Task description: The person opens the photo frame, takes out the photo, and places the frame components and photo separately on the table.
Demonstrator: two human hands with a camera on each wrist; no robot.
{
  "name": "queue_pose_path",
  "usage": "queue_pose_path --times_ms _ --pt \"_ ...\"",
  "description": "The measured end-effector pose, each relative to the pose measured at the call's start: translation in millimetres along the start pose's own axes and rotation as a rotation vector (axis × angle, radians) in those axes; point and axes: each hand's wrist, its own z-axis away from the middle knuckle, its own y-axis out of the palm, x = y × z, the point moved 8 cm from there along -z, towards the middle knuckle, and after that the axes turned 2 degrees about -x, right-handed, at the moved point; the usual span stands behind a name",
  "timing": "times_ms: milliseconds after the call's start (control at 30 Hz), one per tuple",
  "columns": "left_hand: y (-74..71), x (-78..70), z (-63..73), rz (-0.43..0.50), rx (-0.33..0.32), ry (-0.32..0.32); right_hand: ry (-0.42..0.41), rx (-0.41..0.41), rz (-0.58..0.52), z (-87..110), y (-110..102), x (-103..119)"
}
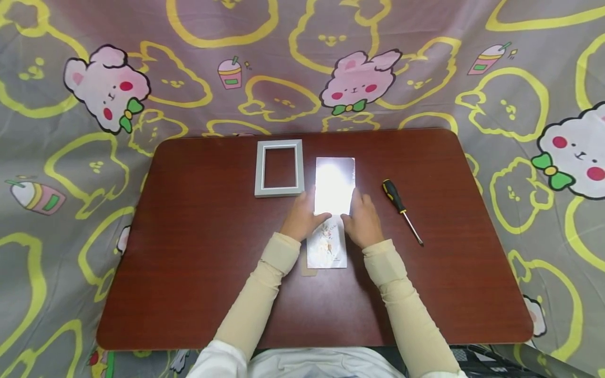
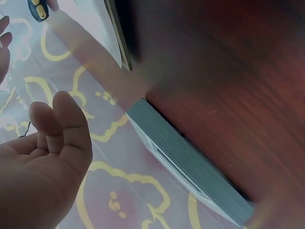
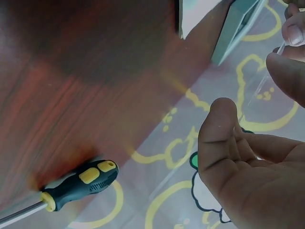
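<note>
A clear pane [image 1: 334,185], bright with reflected light, is held up between both hands over the table. My left hand [image 1: 302,216] grips its left edge, thumb toward me. On the opposite edge my right hand [image 1: 363,220] pinches it the same way. In the right wrist view the pane shows as a thin see-through edge by the right hand [image 3: 248,162]. Below and nearer me lies a white printed card [image 1: 327,247] with a small deer-like drawing, its upper part overlapped by the pane. A brown backing board [image 1: 309,269] pokes out from under the card.
A grey picture frame [image 1: 260,168] with an open middle lies beyond my left hand. To the right rests a black and yellow screwdriver [image 1: 402,210], tip toward me. The reddish-brown table [image 1: 189,262] is bordered by patterned cloth [image 1: 279,100] at the back and sides.
</note>
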Motion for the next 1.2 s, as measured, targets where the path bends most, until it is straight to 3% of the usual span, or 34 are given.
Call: queue_pose_path --times_ms 400,800,967,1200 --pt "0.7 10.0 -38.6 0.017 0.032 -0.038 0.083 0.067 -0.014 -39.5 6 -10" --pt "2.1 17.8 -68.0 -0.096 0.082 -0.110 0.061 0.103 0.025 -71.7 13 -17" --pt "6.6 22.3 -78.3 -0.133 0.110 -0.140 0.063 0.127 0.042 -81.1 20 -24" --pt "18.0 24.3 -92.8 -0.258 0.158 -0.163 0.053 0.161 0.055 -91.4 27 -34"
